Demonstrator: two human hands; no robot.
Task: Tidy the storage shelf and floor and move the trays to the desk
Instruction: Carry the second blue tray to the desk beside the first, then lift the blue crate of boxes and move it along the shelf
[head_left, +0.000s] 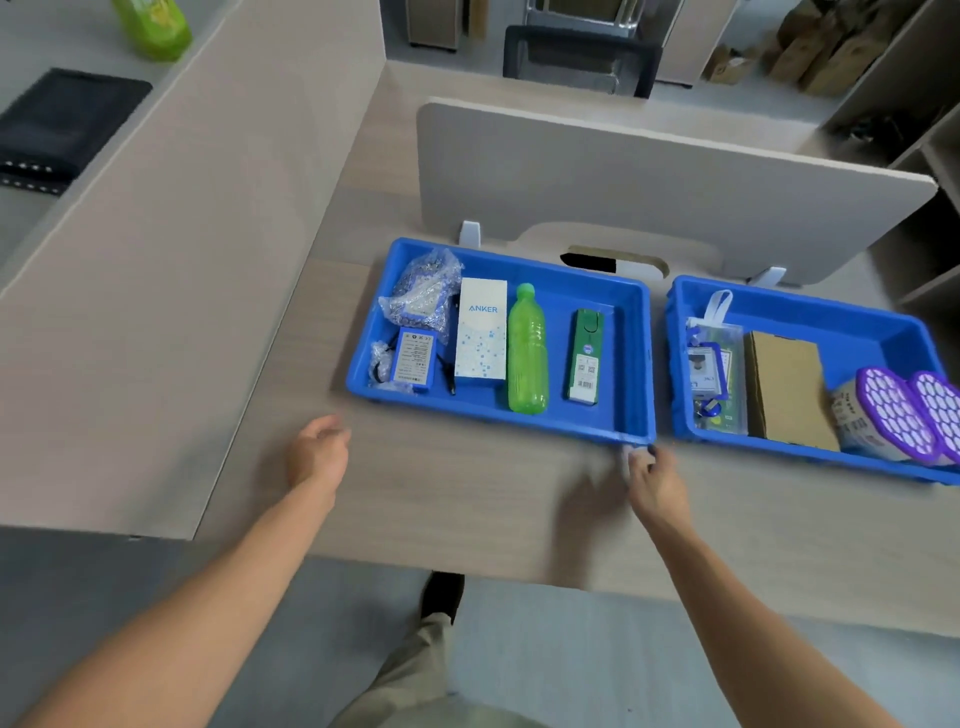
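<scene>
**A:** What are the hands doing?

**B:** The left hand (319, 452) hangs loosely curled and empty, just clear of the left tray (556, 358). The right hand (654, 480) is at that tray's near right corner, too blurred to tell whether it grips.

**A:** And the trays?

**B:** Both sit on the desk (467, 493), with the right tray (852, 332) just beside the left. Placing looks nearly done.

**A:** Next?

**B:** Probably free both hands, then any tidying left elsewhere.

Blue trays (631, 364), green bottle (527, 353), purple honeycomb filters (896, 410)
</scene>
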